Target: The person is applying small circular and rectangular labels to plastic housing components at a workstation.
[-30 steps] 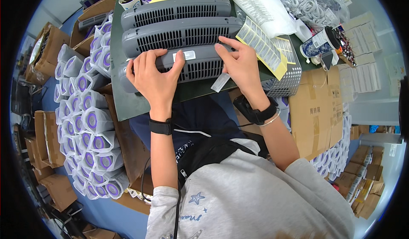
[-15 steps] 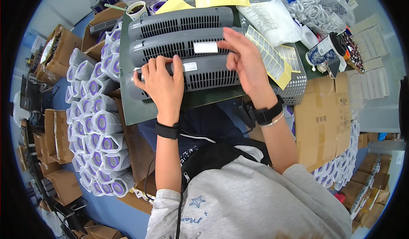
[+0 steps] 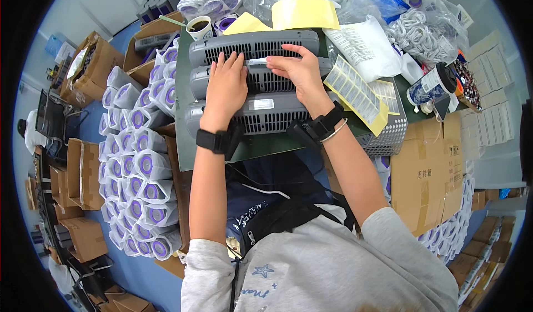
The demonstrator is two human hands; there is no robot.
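Note:
Three long grey plastic housings with slotted vents lie side by side on the dark green table: a near housing (image 3: 280, 120), a middle housing (image 3: 201, 84) and a far housing (image 3: 306, 42). A small pale label (image 3: 261, 104) sits on the near one. My left hand (image 3: 226, 90) rests on the middle housing with its fingers stretched out toward the far one. Over the middle housing, my right hand (image 3: 300, 73) pinches the right end of a white label (image 3: 256, 61) between thumb and fingers. Whether that label touches the housing is unclear.
Behind the housings are yellow backing sheets (image 3: 305, 15) and a cup of dark liquid (image 3: 199, 28). To the right lie label sheets (image 3: 355, 92), a white bag (image 3: 369, 48) and a lidded tumbler (image 3: 430, 87). Wrapped cylinders (image 3: 145, 165) are stacked left, beside cartons (image 3: 83, 173).
My left hand has shifted from the near housing to the middle one and flattened out. My right hand has brought the white label down toward the middle housing. The whole view has shifted slightly.

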